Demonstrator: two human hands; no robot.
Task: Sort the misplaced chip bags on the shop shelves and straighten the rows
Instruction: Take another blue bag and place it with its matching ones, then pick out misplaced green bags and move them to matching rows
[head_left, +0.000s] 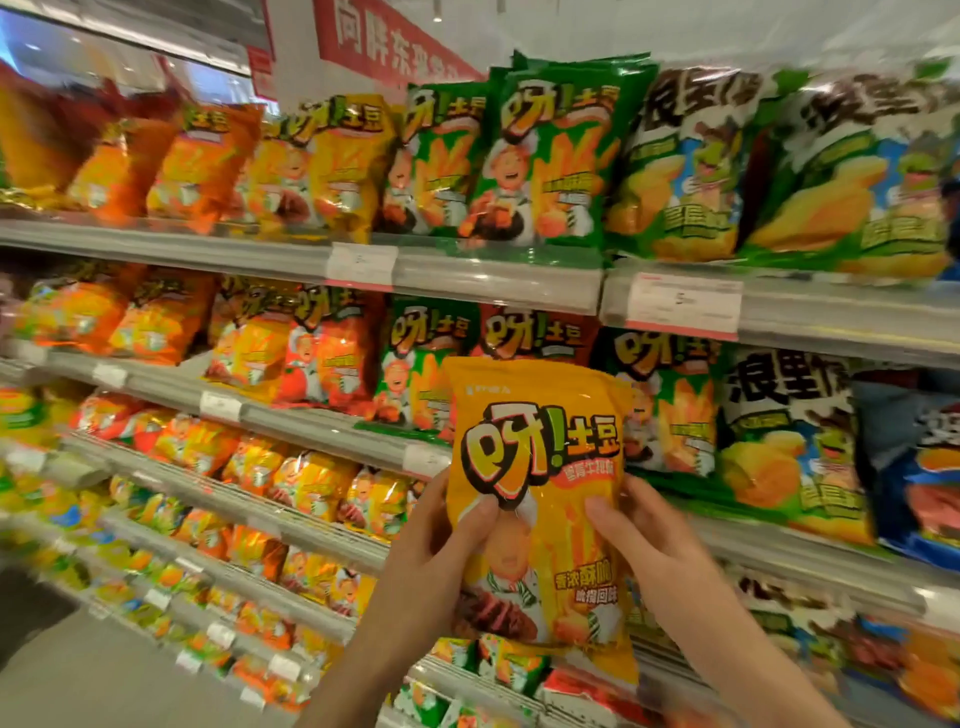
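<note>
In the head view, a yellow chip bag (540, 499) is held upright in front of the shelves, slightly toward five o'clock from the frame's centre. It is gripped by both hands. The left hand (441, 551) is seen at the bag's nine o'clock edge, its thumb pressed on the front and its fingers hidden behind. The right hand (644, 540) is placed at the three o'clock edge, likewise with the thumb laid on the front face. Behind the bag's upper part, at twelve o'clock, a red bag (535, 335) is partly covered, flanked by green bags (421, 364) on the same shelf. A white price tag (683, 305) is fixed to the shelf rail (493, 283) at one o'clock. Farther shelves at nine o'clock are blurred.
</note>
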